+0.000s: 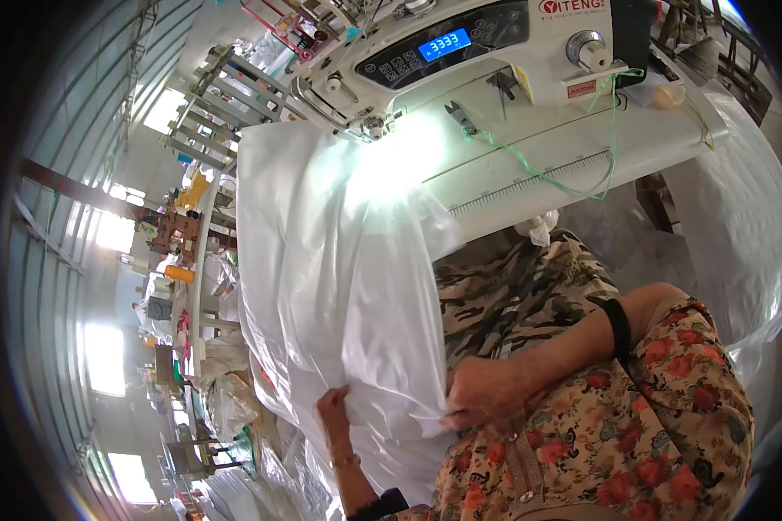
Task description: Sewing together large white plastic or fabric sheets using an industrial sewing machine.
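Note:
A large sheet of thin, shiny white material (pixel 300 269) hangs in folds from the sewing machine bed toward my lap; whether it is plastic or cloth I cannot tell. My left hand (pixel 332 415) pinches it low on the left side. On the other side, my right hand (pixel 485 391) is closed on the sheet's right edge, close to my body. The far end of the sheet lies under the head of a white sewing machine (pixel 517 74). Bright lamp glare hides the needle area.
Small thread snips (pixel 459 118) with a green thread (pixel 530 167) tied to them lie on the machine bed (pixel 530 195). More white sheeting (pixel 738 226) hangs at the right. A cluttered workbench (pixel 202 286) runs along the left, and a slatted rack (pixel 222 108) stands behind it.

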`<move>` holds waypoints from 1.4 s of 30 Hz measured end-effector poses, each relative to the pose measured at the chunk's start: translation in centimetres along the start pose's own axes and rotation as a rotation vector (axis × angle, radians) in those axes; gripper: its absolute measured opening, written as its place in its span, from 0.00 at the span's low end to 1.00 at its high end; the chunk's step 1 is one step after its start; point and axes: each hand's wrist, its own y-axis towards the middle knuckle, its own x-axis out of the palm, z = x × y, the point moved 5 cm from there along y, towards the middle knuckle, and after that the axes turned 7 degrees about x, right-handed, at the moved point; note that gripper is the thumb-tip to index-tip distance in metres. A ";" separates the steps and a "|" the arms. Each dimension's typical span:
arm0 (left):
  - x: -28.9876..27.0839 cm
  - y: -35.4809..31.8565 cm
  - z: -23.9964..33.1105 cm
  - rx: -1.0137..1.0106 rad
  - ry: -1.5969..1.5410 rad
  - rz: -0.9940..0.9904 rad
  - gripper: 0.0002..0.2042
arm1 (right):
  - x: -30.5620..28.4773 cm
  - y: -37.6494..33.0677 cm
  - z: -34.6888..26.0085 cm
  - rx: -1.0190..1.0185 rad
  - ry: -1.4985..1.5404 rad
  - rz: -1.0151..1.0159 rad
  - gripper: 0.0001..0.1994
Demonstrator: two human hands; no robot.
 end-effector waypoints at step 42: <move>1.4 9.4 22.7 0.213 -0.958 -0.157 0.04 | -8.9 0.2 9.4 0.853 0.927 0.682 0.19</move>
